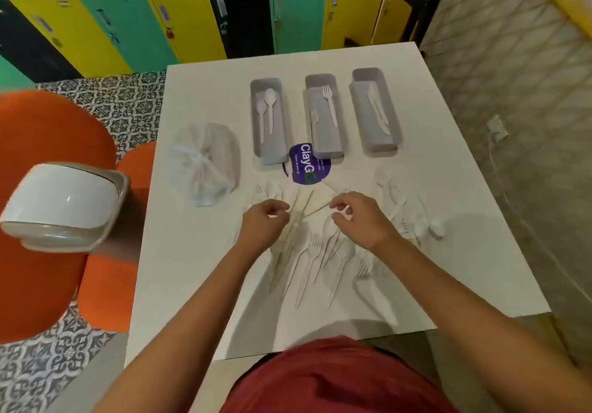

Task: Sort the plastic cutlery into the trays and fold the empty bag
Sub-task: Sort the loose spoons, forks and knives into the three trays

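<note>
Fingers on both the left hand (263, 220) and right hand (352, 217) curl, each pinching white cutlery from the loose pile (320, 252) on the table (198, 268), near three trays (323, 114); the bag (201, 162) lies left.

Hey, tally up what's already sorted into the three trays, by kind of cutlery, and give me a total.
Spoons, left tray: 2
Forks, middle tray: 2
Knives, right tray: at least 1, overlap unclear
Total: at least 5
</note>
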{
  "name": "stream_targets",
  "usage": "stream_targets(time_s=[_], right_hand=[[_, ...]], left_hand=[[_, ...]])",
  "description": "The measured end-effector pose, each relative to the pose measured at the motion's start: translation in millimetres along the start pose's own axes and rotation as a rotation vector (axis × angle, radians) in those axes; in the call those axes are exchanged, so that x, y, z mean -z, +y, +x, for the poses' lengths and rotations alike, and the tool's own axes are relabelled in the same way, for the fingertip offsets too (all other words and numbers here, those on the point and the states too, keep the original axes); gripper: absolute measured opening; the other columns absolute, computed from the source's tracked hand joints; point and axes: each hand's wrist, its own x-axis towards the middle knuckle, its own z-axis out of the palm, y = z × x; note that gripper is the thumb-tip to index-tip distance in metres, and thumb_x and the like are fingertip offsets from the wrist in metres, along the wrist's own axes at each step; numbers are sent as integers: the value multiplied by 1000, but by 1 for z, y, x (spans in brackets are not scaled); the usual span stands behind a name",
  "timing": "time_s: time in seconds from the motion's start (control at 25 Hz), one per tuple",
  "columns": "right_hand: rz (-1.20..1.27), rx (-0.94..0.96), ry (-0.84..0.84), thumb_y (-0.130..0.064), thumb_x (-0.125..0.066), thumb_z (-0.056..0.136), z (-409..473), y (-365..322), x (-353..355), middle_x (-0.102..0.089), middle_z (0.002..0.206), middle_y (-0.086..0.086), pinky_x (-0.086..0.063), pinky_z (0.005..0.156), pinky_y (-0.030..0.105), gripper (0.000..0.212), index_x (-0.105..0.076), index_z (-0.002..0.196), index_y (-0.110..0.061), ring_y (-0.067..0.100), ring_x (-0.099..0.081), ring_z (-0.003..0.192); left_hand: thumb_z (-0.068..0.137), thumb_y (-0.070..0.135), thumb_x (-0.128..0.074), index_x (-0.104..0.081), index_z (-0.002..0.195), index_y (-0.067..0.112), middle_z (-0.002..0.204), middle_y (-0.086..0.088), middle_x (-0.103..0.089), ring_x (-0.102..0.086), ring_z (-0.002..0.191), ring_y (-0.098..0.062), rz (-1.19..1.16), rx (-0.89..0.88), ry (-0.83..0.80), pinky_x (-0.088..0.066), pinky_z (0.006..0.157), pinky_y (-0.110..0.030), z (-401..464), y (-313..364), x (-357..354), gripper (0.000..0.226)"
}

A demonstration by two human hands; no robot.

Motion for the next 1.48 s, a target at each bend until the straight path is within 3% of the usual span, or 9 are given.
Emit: stream_targets(time_s=[0.2, 0.36, 0.48, 0.6, 0.8, 1.0, 1.28, 1.48], right_hand=[[-192, -92, -240, -14, -53, 90, -17, 28, -47, -59, 102, 11, -44, 82, 31, 22, -63, 109, -8, 24, -56, 96], [-398, -69, -358, -20, -44, 95, -19, 29, -69, -54, 121, 5, -40, 87, 28, 33, -53, 126, -17, 23, -51, 113], [-589, 40, -531, -21, -37, 98, -25, 29, -83, -48, 132, 6, -39, 92, 32, 43, -39, 141, -24, 26, -46, 119], [-608, 117, -473, -23, -37, 99, -36, 32, -93, -52, 125, 10, -39, 84, 31, 42, -39, 141, -23, 28, -50, 112], [-518, 26, -348, -29, -42, 96, -42, 23, -102, -55, 114, 13, -37, 77, 29, 34, -53, 124, -12, 30, -52, 105], [-477, -111, -313, -22, -42, 95, -46, 16, -113, -49, 115, 14, -28, 71, 24, 31, -48, 124, -10, 28, -50, 105], [-431, -265, -291, -3, -42, 90, -43, 2, -116, -51, 116, 16, -41, 75, 30, 44, -35, 133, -10, 30, -54, 105], [-385, -357, -289, 0, -45, 87, -38, -2, -116, -57, 106, 13, -43, 63, 29, 49, -30, 133, -10, 27, -58, 93]], left_hand=[[86, 9, -54, -68, 103, 7, 101, -6, -69, -59, 86, -11, 291, 66, -85, -32, 67, -5, -17, -46, -30, 21], [90, 14, -50, -64, 105, 7, 103, -8, -68, -63, 89, -19, 390, 88, -115, -46, 72, -22, -24, -61, -39, 22], [92, 19, -49, -59, 105, 5, 101, -9, -65, -62, 91, -22, 519, 35, -141, -43, 66, -25, -29, -60, -44, 21], [93, 21, -48, -57, 107, 4, 103, -10, -65, -61, 93, -23, 540, 7, -119, -40, 66, -24, -27, -62, -45, 23], [94, 21, -48, -57, 105, 4, 103, -12, -65, -62, 93, -24, 590, -28, -168, -40, 66, -25, -29, -66, -45, 23], [93, 13, -45, -54, 110, 3, 105, -13, -63, -60, 95, -24, 646, -65, -215, -33, 64, -22, -33, -70, -45, 21], [89, 16, -50, -55, 100, 2, 98, -13, -63, -60, 89, -26, 615, -53, -216, -35, 62, -26, -31, -69, -39, 18], [87, 21, -55, -57, 92, 3, 85, -10, -61, -56, 74, -21, 531, -32, -195, -39, 60, -26, -31, -71, -34, 19]])
